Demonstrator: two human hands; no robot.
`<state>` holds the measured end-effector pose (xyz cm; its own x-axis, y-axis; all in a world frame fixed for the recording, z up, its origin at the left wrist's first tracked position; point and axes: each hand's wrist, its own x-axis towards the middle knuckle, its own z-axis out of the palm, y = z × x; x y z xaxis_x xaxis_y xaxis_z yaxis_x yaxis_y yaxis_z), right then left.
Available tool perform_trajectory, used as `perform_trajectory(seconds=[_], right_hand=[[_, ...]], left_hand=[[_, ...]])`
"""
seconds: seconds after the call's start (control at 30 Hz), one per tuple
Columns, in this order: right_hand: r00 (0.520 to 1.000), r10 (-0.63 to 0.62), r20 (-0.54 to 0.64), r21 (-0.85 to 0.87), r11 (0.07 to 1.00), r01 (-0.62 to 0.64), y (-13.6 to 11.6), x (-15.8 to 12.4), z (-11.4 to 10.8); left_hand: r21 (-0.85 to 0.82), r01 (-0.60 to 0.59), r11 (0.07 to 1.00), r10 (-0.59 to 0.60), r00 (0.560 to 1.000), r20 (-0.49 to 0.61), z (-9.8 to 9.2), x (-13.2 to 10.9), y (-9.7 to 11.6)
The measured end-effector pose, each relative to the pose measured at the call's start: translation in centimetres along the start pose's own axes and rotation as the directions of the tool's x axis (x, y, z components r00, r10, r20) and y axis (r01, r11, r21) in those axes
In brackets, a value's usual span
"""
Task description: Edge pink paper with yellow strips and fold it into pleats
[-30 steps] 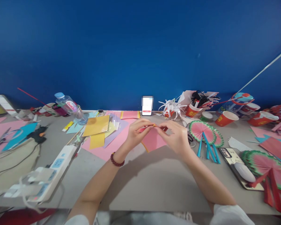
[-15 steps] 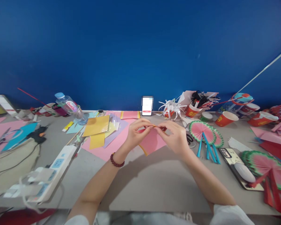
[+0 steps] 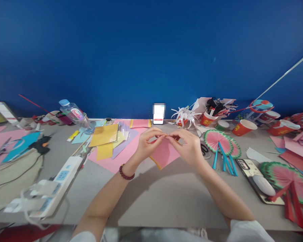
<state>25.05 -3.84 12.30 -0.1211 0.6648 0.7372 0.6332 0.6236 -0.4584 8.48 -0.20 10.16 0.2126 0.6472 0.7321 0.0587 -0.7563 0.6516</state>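
Note:
Between my two hands hangs a pink paper sheet (image 3: 165,154) with a yellow border strip along its lower left edge. My left hand (image 3: 149,143) pinches its top edge between thumb and fingers. Close beside it, my right hand (image 3: 185,144) pinches the same top edge, the fingertips of both hands almost meeting. The pinched edge is mostly hidden by my fingers. Behind my left hand, a larger pink sheet (image 3: 103,161) lies on the table, and a pink strip with yellow ends (image 3: 140,123) lies by the wall.
A lit phone (image 3: 158,114) leans on the blue wall. To the left are yellow paper packs (image 3: 104,134), a tilted bottle (image 3: 75,114) and a power strip (image 3: 62,183). Rightward lie watermelon-coloured paper fans (image 3: 218,143), paper cups (image 3: 244,127) and a mouse (image 3: 264,185) on a phone.
The lower part of the held pink sheet has swung slightly down and to the right. Both hands stay in nearly the same place, still pinching it.

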Motion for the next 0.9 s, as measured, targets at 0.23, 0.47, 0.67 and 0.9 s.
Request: perform_trajectory(seconds=[0.23, 0.47, 0.67, 0.9], right_hand=[[1.0, -0.001, -0.021, -0.025, 1.0, 0.0, 0.24, -0.07, 0.19], [1.0, 0.008, -0.007, -0.04, 0.999, -0.008, 0.07, -0.15, 0.16], [1.0, -0.023, 0.006, -0.027, 0.999, 0.023, -0.32, -0.07, 0.14], [1.0, -0.002, -0.008, -0.038, 0.999, 0.002, -0.2, -0.19, 0.28]], left_hand=[[0.0, 0.023, 1.0, -0.023, 0.999, 0.031, -0.01, 0.03, -0.13], [0.012, 0.007, 1.0, -0.007, 1.0, 0.011, -0.19, 0.22, 0.13], [0.051, -0.005, 0.999, 0.006, 1.0, -0.024, -0.12, 0.23, 0.3], [0.057, -0.01, 0.998, 0.011, 1.0, -0.018, 0.03, -0.02, 0.24]])
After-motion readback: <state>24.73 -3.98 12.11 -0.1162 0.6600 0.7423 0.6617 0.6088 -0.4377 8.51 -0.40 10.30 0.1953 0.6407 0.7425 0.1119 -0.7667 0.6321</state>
